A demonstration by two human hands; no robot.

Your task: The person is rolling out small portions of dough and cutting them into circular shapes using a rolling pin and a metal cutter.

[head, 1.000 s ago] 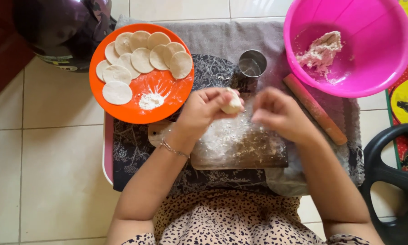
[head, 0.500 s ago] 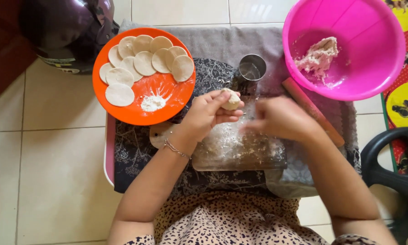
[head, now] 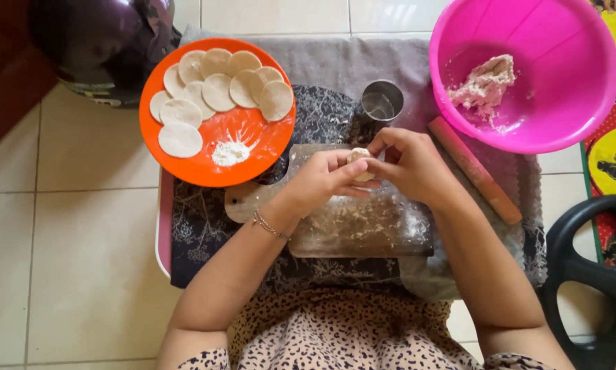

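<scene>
My left hand (head: pixel 319 179) and my right hand (head: pixel 410 163) meet above a floured wooden board (head: pixel 362 229), and both pinch one small ball of pale dough (head: pixel 360 159) between their fingertips. A thin bracelet circles my left wrist. To the left lies an orange plate (head: pixel 253 147) with several flat round dough discs (head: pixel 219 89) and a small heap of flour (head: pixel 230 153). At the upper right a pink bowl (head: pixel 561 116) holds a lump of dough (head: pixel 484 83).
A wooden rolling pin (head: pixel 473 169) lies to the right of the board, and a small steel cup (head: pixel 382 101) stands behind it. A dark patterned cloth (head: pixel 205 226) covers the low table. A dark helmet (head: pixel 95 41) sits upper left; a black ring-shaped object (head: pixel 588 281) at right.
The dough ball was in my left hand alone with my right hand apart; now my right hand has come in and both hands hold it together.
</scene>
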